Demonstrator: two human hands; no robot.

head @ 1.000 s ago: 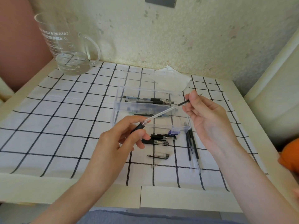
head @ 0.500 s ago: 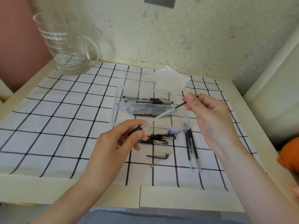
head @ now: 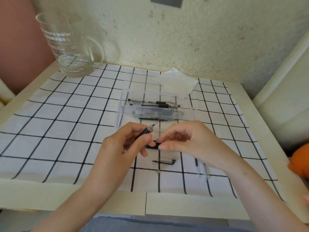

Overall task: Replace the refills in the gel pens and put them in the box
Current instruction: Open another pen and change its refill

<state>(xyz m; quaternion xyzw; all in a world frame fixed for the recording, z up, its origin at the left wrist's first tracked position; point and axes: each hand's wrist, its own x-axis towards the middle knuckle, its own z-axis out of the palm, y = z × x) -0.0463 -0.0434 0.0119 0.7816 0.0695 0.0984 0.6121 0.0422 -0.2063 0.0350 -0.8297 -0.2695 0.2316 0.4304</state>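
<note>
Gripping pen [head: 145, 131] tip-up, left hand [head: 120, 148] steadies it near box [head: 189, 113]; right hand [head: 189, 143] pinches black pen part [head: 152, 146], likely for reassembly.

White cloth with a black grid of squares [head: 66, 124] is covering the cream table [head: 107, 203]. Clear plastic box [head: 187, 114] is showing black-gripped clear pens [head: 155, 104] inside. Clear glass jug [head: 66, 47] is bearing white lettering. Black-and-clear pen cap [head: 164, 161] is lying on the cloth. Pale speckled cream wall [head: 200, 39] is showing behind; an orange object [head: 299, 161] is sitting at the right edge.
</note>
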